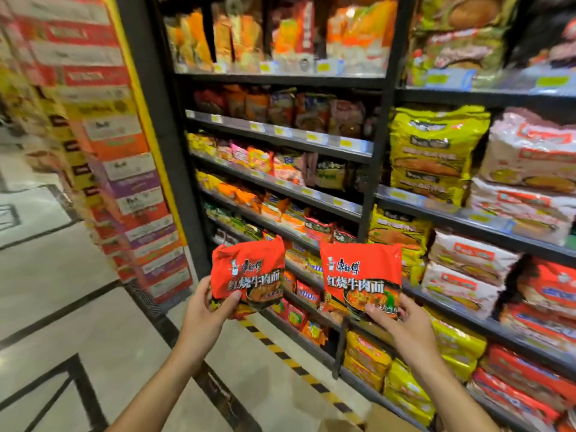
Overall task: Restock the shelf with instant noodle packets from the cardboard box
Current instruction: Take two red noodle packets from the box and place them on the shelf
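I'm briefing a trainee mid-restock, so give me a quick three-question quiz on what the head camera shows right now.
1. True or false: the left hand and the right hand each hold a red plastic instant noodle packet.
2. Multiple choice: the red packet in the left hand and the red packet in the right hand are: A) stacked together, B) held apart side by side, C) lying on the floor.
3. Fill in: the big yellow multipack noodle bags sit on the dark metal shelf to the ____ of the packets.

Key: 1 true; 2 B; 3 right.
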### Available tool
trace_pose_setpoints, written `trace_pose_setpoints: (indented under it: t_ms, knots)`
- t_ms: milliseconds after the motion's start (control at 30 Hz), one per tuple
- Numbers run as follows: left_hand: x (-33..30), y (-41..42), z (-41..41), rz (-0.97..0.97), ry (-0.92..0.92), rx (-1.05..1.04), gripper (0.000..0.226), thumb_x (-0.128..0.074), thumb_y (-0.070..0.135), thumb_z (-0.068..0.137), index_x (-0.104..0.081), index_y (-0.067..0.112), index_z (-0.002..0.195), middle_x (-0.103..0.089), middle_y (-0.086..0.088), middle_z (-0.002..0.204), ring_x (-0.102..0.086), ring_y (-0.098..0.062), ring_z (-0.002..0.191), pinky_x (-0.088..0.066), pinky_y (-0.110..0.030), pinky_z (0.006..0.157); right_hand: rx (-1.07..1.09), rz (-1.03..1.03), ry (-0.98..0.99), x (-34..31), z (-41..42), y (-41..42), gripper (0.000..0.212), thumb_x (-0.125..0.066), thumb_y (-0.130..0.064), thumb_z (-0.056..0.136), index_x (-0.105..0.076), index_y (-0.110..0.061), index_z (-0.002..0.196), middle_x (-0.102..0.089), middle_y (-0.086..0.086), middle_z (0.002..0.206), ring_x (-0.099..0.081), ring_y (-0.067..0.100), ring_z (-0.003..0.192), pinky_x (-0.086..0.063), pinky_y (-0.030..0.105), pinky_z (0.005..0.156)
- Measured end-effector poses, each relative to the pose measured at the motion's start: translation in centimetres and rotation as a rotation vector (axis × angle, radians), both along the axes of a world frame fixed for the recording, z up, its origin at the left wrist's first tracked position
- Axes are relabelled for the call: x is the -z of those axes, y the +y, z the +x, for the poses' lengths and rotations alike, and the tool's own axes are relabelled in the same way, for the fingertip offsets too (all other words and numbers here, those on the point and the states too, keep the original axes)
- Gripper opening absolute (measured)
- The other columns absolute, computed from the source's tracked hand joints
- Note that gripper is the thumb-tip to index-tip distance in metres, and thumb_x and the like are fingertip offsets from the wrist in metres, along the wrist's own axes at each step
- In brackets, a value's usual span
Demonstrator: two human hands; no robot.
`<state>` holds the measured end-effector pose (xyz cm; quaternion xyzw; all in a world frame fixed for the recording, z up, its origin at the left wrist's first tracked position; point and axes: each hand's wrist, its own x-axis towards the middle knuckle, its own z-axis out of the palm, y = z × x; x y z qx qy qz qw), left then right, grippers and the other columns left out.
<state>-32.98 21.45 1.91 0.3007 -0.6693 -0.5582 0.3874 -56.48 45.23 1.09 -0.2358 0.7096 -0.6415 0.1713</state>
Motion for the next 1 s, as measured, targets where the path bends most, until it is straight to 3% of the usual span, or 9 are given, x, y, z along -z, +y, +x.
trace_pose_setpoints:
  t_ms: [67, 133, 300, 433, 600, 733, 800, 867, 1000]
  knots:
    - [-0.6, -2.9, 2.6, 0.034, 0.040, -0.006, 0.038, -0.073, 0.017, 0.087, -0.059, 0.028, 0.121, -0.072, 0.004, 0.112, -0.070, -0.007, 0.101, -0.056, -0.016, 0.074, -0.001, 0.022, 0.028, -0.7, 2.2, -3.3, 0.024, -0.080, -0.017, 0.081, -0.065, -0.029, 0.097, -0.075, -0.014, 0.090, -0.068, 0.004, 0.091, -0.053, 0.027, 0.089]
    - [-1.3, -6.0, 5.3, 0.052, 0.064, -0.022, 0.045, -0.073, 0.018, 0.086, -0.057, 0.021, 0.128, -0.072, 0.002, 0.115, -0.070, -0.010, 0.104, -0.058, -0.020, 0.079, -0.026, 0.026, 0.033, -1.7, 4.4, -6.7, 0.025, -0.080, -0.019, 0.080, -0.067, -0.027, 0.099, -0.076, -0.016, 0.089, -0.069, -0.001, 0.088, -0.051, 0.038, 0.096]
    - [-3.3, -13.4, 11.6, 0.067, 0.118, -0.074, 0.048, -0.075, 0.020, 0.083, -0.057, 0.022, 0.128, -0.072, 0.001, 0.115, -0.069, -0.015, 0.107, -0.056, -0.039, 0.091, -0.048, -0.030, 0.037, -4.0, 9.8, -15.2, 0.030, -0.082, -0.025, 0.078, -0.067, -0.030, 0.104, -0.076, -0.014, 0.095, -0.071, 0.005, 0.093, -0.057, 0.040, 0.089]
    - [-4.5, -17.8, 14.9, 0.054, 0.162, -0.088, 0.038, -0.071, 0.012, 0.088, -0.060, 0.027, 0.121, -0.074, 0.003, 0.113, -0.070, -0.014, 0.105, -0.059, -0.026, 0.080, -0.077, -0.062, 0.070, -5.8, 13.3, -20.5, 0.033, -0.082, -0.030, 0.079, -0.068, -0.030, 0.108, -0.076, -0.013, 0.099, -0.072, 0.008, 0.092, -0.058, 0.045, 0.089]
    - [-5.0, -21.8, 16.6, 0.077, 0.179, -0.123, 0.036, -0.072, 0.021, 0.088, -0.059, 0.039, 0.117, -0.073, 0.008, 0.112, -0.071, -0.013, 0.102, -0.060, -0.036, 0.077, -0.118, -0.069, 0.113, -6.8, 15.3, -25.0, 0.034, -0.080, -0.030, 0.081, -0.068, -0.027, 0.112, -0.075, -0.014, 0.101, -0.071, 0.004, 0.093, -0.056, 0.044, 0.092]
    - [-4.5, -24.5, 16.5, 0.068, 0.183, -0.134, 0.038, -0.073, 0.021, 0.087, -0.059, 0.037, 0.119, -0.073, 0.008, 0.113, -0.069, -0.013, 0.106, -0.060, -0.027, 0.074, -0.152, -0.053, 0.122, -7.0, 15.3, -28.1, 0.039, -0.081, -0.036, 0.079, -0.068, -0.028, 0.114, -0.075, -0.013, 0.104, -0.071, 0.006, 0.096, -0.055, 0.046, 0.093]
    - [-4.2, -26.0, 16.0, 0.070, 0.179, -0.141, 0.040, -0.074, 0.021, 0.086, -0.059, 0.036, 0.119, -0.072, 0.006, 0.115, -0.069, -0.014, 0.108, -0.060, -0.032, 0.080, -0.155, -0.064, 0.093, -7.0, 14.6, -29.9, 0.038, -0.081, -0.032, 0.079, -0.067, -0.028, 0.114, -0.075, -0.013, 0.101, -0.070, 0.001, 0.092, -0.057, 0.040, 0.088]
    - [-4.0, -27.8, 15.2, 0.059, 0.166, -0.149, 0.041, -0.074, 0.022, 0.085, -0.058, 0.037, 0.120, -0.072, 0.006, 0.116, -0.068, -0.014, 0.109, -0.057, -0.039, 0.090, -0.163, -0.082, 0.073, -6.8, 13.5, -31.9, 0.038, -0.080, -0.028, 0.080, -0.064, -0.028, 0.115, -0.073, -0.015, 0.098, -0.066, -0.012, 0.084, -0.053, 0.023, 0.076]
    - [-4.2, -31.9, 12.4, 0.035, 0.144, -0.151, 0.040, -0.073, 0.023, 0.086, -0.057, 0.041, 0.118, -0.071, 0.004, 0.117, -0.068, -0.016, 0.110, -0.057, -0.044, 0.092, -0.185, -0.130, 0.033, -7.0, 10.6, -36.4, 0.031, -0.075, -0.012, 0.085, -0.055, -0.025, 0.104, -0.063, -0.018, 0.092, -0.058, -0.025, 0.064, -0.043, 0.001, 0.054]
